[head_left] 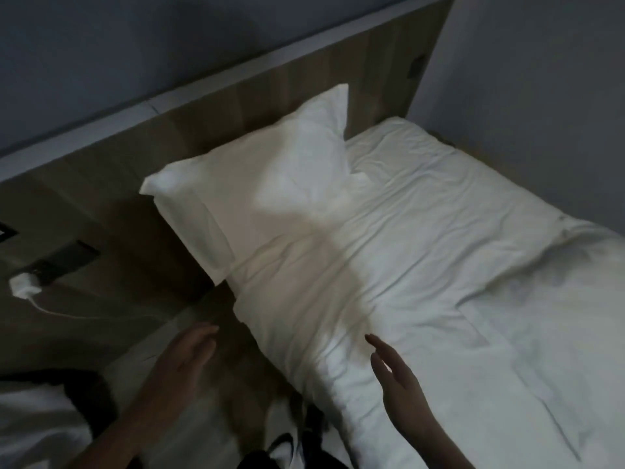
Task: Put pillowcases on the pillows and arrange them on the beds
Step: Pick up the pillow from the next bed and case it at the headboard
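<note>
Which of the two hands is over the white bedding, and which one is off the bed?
The right hand hovers, open, over the white duvet. The left hand, also open, is off the bed, over the gap beside it.

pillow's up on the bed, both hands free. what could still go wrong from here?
1. The pillow leans against the headboard with one corner overhanging the mattress edge; it may slide into the gap beside the bed.
2. The duvet is wrinkled near the right hand; smoothing it could tug the pillow askew.
3. The left hand hovers near the charger cable, which it could snag.
</note>
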### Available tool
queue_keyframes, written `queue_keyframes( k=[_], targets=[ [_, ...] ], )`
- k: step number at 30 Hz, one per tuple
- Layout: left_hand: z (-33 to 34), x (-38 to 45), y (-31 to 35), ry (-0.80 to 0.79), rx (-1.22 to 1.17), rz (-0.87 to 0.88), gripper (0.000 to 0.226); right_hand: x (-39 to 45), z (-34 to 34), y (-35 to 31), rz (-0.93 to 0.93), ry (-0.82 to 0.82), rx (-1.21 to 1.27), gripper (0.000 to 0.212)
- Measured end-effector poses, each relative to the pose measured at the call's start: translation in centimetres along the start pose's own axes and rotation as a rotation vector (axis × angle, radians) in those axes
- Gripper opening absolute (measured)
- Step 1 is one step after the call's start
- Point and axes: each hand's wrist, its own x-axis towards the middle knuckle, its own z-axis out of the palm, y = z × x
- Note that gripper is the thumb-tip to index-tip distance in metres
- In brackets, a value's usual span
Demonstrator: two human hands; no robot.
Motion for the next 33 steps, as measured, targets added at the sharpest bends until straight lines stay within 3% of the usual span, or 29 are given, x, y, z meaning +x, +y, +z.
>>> queue_keyframes(
  k=[2,7,16,25,33],
  targets=[
    [0.7,-1.9,-0.1,-0.089,0.027,0.019,0.025,-4.3,-0.4,1.4,0.005,0.049,0.036,0.033],
    [2.7,-7.4,0.3,-0.188,0.002,0.018,0.028,-13.8,-0.4,5.1,0.065,0.135,0.125,0.034],
    [8.5,-17.0,1.1,-0.339,0.124,0.234,0.026,-27.4,-3.8,10.5,0.104,0.321,0.234,0.03],
    [24.1,-32.3,6.1,-0.43,0.03,0.335,0.028,-43.8,-12.7,23.3,0.083,0.436,0.367,0.035],
    [37.0,-49.2,7.0,-0.564,0.021,0.249,0.033,-57.4,-22.5,34.9,0.06,0.404,0.336,0.04]
  ],
)
